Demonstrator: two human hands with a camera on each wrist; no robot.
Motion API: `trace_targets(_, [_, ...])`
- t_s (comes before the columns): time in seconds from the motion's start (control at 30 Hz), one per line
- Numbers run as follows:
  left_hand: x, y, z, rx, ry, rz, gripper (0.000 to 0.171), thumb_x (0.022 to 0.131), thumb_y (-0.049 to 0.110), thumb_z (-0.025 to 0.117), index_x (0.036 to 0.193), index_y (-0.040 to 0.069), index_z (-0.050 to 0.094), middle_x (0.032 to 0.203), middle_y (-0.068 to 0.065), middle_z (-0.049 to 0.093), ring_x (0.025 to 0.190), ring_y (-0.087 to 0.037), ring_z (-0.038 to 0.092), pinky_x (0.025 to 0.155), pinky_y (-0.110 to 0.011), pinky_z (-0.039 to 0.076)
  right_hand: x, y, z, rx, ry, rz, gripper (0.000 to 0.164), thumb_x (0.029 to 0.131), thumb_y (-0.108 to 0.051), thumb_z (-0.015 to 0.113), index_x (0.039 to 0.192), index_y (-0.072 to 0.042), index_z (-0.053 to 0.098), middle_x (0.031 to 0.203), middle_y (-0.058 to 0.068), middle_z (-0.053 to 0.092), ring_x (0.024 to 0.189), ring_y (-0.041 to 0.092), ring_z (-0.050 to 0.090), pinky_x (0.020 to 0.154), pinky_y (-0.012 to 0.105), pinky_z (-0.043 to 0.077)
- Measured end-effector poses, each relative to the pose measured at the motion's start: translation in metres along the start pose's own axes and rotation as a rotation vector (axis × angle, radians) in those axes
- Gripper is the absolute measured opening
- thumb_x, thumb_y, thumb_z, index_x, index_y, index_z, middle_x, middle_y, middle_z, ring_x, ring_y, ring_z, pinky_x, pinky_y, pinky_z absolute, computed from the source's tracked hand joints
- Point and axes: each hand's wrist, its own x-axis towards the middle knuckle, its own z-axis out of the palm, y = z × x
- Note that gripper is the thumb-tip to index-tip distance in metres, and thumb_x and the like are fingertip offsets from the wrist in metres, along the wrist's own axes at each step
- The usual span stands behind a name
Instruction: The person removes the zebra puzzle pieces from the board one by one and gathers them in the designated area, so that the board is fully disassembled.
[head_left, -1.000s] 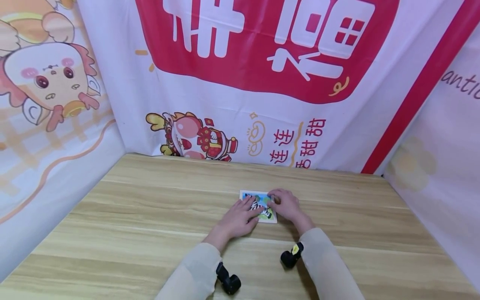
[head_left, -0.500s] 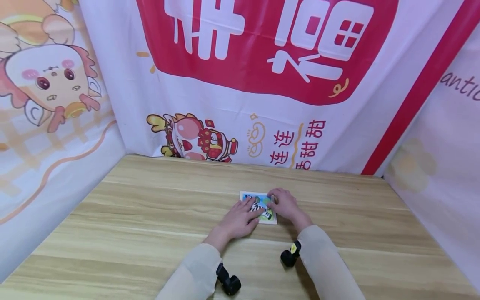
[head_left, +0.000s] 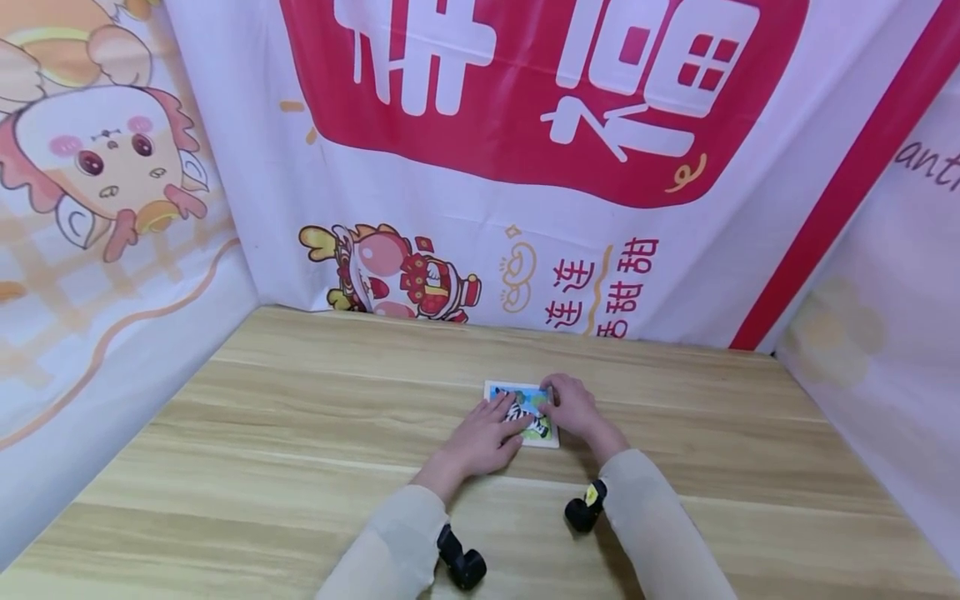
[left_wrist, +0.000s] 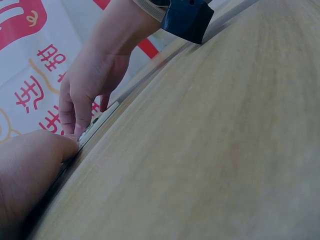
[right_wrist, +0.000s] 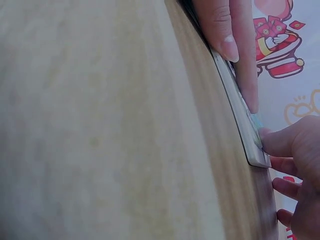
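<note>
A small flat picture puzzle (head_left: pixel 542 433) with a white frame lies on the table, showing a black-and-white zebra on blue and green; it looks like a jigsaw. My left hand (head_left: pixel 483 437) lies over its left part, fingers extended and pressing on the picture. At the right end, my right hand (head_left: pixel 576 410) has its fingers bent around the upper right edge. In the right wrist view the right thumb (right_wrist: pixel 280 142) touches the picture near the corner of the white frame (right_wrist: pixel 239 120), with the other fingers beside the edge. The hands hide parts of the picture.
The wooden table (head_left: pixel 300 433) extends around the puzzle on all sides. A printed cloth (head_left: pixel 450 192) hangs behind its back edge, with more printed cloth at the left and right sides. Black wrist cameras (head_left: pixel 462 567) sit at both cuffs.
The whole scene shifts slightly as the head camera moves. Both hands keep nearly the same places on the puzzle, and the puzzle stays put on the table.
</note>
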Motion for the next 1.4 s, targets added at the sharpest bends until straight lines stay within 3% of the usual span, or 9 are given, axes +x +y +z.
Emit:
trace_targets(0.3, [0.002, 0.001, -0.004, -0.006, 0.001, 0.001, 0.042, 0.092, 0.034, 0.033, 0.132, 0.023, 0.037, 0.140, -0.015, 0.019, 0.127, -0.028, 0.011, 0.101, -0.042, 0.011, -0.001, -0.005, -0.002, 0.074, 0.047, 0.032, 0.026, 0.078, -0.012, 0.064, 0.102, -0.011, 0.054, 0.101, 0.005, 0.051, 0.092, 0.021, 0.045, 0.082, 0.040, 0.039])
trace_targets(0.67, [0.000, 0.002, -0.004, -0.006, -0.011, 0.001, 0.042, 0.092, 0.035, 0.033, 0.132, 0.024, 0.037, 0.140, -0.014, 0.018, 0.127, -0.027, 0.010, 0.101, -0.041, 0.011, -0.004, 0.002, 0.002, 0.318, 0.096, 0.038, 0.021, 0.079, -0.005, 0.060, 0.099, -0.009, 0.054, 0.078, 0.005, 0.052, 0.073, 0.018, 0.048, 0.064, 0.029, 0.043])
trace_targets(1.13, [-0.001, 0.001, -0.003, -0.014, 0.009, -0.004, 0.041, 0.091, 0.035, 0.035, 0.131, 0.023, 0.039, 0.139, -0.015, 0.020, 0.127, -0.027, 0.012, 0.101, -0.041, 0.012, -0.006, 0.007, 0.000, 0.322, 0.083, -0.029, 0.033, 0.076, -0.002, 0.063, 0.108, 0.000, 0.057, 0.076, 0.003, 0.057, 0.072, 0.016, 0.052, 0.068, 0.031, 0.045])
trace_targets(1.4, [-0.001, 0.001, -0.002, -0.020, 0.008, -0.011, 0.042, 0.091, 0.035, 0.035, 0.131, 0.024, 0.039, 0.139, -0.014, 0.020, 0.127, -0.027, 0.012, 0.101, -0.041, 0.011, -0.005, 0.012, -0.001, 0.412, 0.076, 0.081, 0.034, 0.078, -0.006, 0.062, 0.112, -0.005, 0.057, 0.086, 0.005, 0.058, 0.079, 0.017, 0.052, 0.070, 0.029, 0.045])
